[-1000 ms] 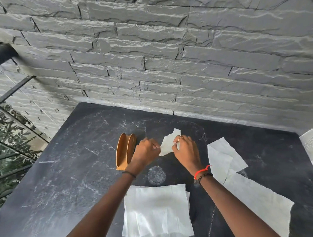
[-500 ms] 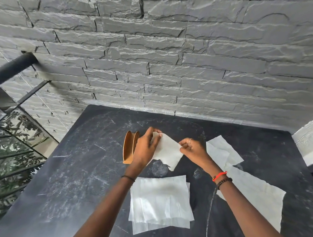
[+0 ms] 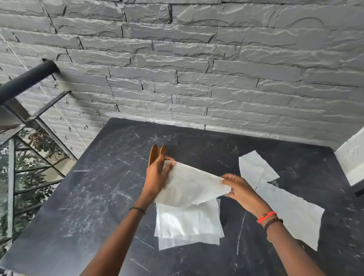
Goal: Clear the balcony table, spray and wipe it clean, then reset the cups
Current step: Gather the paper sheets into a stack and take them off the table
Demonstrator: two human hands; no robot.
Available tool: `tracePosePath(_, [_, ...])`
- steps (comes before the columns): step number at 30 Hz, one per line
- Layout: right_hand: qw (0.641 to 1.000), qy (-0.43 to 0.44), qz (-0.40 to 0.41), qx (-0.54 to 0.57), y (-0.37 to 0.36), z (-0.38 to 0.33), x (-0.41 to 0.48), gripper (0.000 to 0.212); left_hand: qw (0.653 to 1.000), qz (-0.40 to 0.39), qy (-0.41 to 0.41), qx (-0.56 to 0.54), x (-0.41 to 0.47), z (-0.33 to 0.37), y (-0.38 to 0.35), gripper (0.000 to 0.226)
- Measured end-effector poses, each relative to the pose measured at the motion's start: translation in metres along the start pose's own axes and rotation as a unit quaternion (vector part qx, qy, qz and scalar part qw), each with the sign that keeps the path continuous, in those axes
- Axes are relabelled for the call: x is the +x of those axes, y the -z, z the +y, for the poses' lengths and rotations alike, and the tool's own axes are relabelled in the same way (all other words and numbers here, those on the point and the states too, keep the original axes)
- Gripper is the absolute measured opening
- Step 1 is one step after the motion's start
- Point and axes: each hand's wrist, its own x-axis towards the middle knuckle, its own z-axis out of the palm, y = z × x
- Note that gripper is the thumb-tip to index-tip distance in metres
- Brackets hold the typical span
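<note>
Dark table [image 3: 79, 208] – both hands, L [image 3: 158, 177] & R [image 3: 239, 187], pinching napkin [image 3: 188, 188].

One head-worn wide-angle view looks forward and steeply down, close over the dark worktop [image 3: 79, 208], with the stone wall [image 3: 193, 62] filling the frame's upper half.

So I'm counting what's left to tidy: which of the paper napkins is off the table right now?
The napkin stretched between the left hand and right hand, above the stack. The loose pieces to the right lie flat on the table.
</note>
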Motion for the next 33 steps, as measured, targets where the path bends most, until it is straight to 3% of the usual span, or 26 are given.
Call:
tracePosePath(4, [0.999,-0.002,0.009,0.034,0.001,0.015,-0.006,0.009,0.997,-0.004,0.074,-0.021,-0.017,-0.027,0.001,0.005])
tracePosePath(7, [0.998,-0.011,0.063,0.003,-0.002,0.027,0.001,0.016,0.992,-0.016,0.119,-0.029,-0.029,-0.045,0.001,0.008])
tracePosePath(11, [0.992,-0.003,0.101,-0.078,-0.012,0.038,0.016,0.006,0.983,-0.022,0.178,-0.028,-0.037,-0.071,-0.001,0.017])
tracePosePath(15, [0.968,0.037,0.102,-0.228,-0.016,0.054,0.031,0.017,0.976,-0.043,0.214,0.024,-0.044,-0.092,-0.007,0.02])
tracePosePath(19, [0.94,0.091,0.111,-0.309,-0.02,0.065,0.037,0.011,0.969,-0.067,0.194,0.135,-0.05,-0.111,-0.011,0.034])
tracePosePath(22, [0.92,0.124,0.122,-0.352,-0.023,0.069,0.041,0.004,0.964,-0.083,0.197,0.156,-0.053,-0.122,-0.013,0.036])
tracePosePath(28, [0.893,0.143,0.124,-0.408,-0.023,0.079,0.044,0.015,0.954,-0.062,0.138,0.259,-0.055,-0.133,-0.014,0.042])
tracePosePath(30, [0.893,0.15,0.137,-0.401,-0.02,0.077,0.043,0.015,0.949,-0.027,0.101,0.296,-0.05,-0.126,-0.014,0.039])
tracePosePath(33, [0.898,0.145,0.18,-0.375,-0.006,0.07,0.046,0.01,0.966,-0.002,0.036,0.255,-0.038,-0.107,-0.021,0.024])
